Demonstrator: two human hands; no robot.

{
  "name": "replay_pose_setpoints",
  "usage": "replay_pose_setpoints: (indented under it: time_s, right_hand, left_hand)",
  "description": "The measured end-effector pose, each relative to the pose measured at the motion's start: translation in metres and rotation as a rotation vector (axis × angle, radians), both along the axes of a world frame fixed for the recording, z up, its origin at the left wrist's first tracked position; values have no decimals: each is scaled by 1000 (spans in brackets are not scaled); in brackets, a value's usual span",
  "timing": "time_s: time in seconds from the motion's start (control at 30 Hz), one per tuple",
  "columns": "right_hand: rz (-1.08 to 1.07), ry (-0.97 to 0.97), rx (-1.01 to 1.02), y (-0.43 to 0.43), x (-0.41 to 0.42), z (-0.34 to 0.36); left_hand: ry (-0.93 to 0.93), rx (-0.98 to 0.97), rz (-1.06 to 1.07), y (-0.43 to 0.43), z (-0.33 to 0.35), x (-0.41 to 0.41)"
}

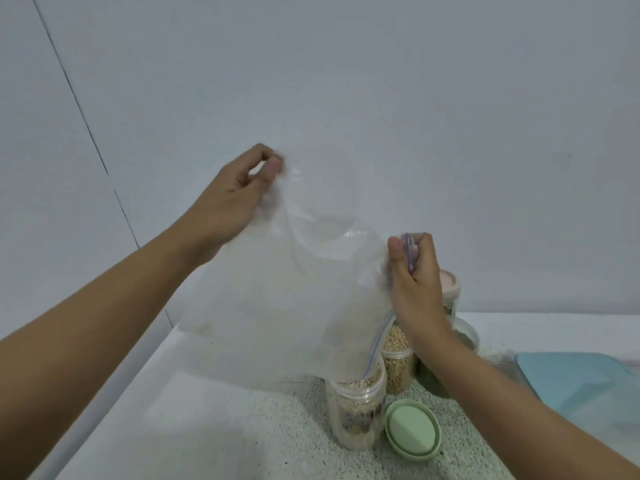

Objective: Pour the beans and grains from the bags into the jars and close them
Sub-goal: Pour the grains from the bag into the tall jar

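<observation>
Faces a pale grey wall [381, 81] above a speckled tabletop [242, 438]. Holds a large clear zip bag [277, 306] up in the air between both hands, slanted, closed end high at the left, zip-edged mouth low at the right, down at the open top of the front jar [356, 420]. Shows little or nothing inside the raised part of the bag. At the far right of the tabletop, a flat light-blue thing [581, 386], partly cut off by the edge. Grips the bag's high corner with the left hand [228, 199], thumb and forefinger pinching the plastic, other fingers curled in behind. Grips the purple zip strip near the mouth with the right hand [412, 282], thumb pressed against curled fingers, strip pinched between. Front jar lidless, nearly full of pale grains [346, 401]. Just behind it, a second jar [398, 375] of tan beans [396, 344]; beside that, a darker-filled jar [433, 379], partly hidden by the right forearm. Further back, behind the right hand, a jar with a pink lid [450, 282]. Flat on the tabletop just right of the front jar, a green lid [412, 429].
</observation>
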State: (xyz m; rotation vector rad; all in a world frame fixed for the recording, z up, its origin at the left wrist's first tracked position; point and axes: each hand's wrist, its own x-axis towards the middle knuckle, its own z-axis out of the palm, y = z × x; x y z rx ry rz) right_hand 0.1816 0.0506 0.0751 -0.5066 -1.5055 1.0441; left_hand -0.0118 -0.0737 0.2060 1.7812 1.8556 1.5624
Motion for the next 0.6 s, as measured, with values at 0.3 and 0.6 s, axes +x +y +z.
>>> replay_pose_setpoints:
  time_s: [0.3, 0.6]
  right_hand:
    - [129, 167, -211, 2, 3, -12]
    - [52, 179, -257, 15, -7, -17]
  left_hand:
    - [-96, -129, 138, -51, -47, -47]
    - [-4, -35, 306, -67, -120, -42]
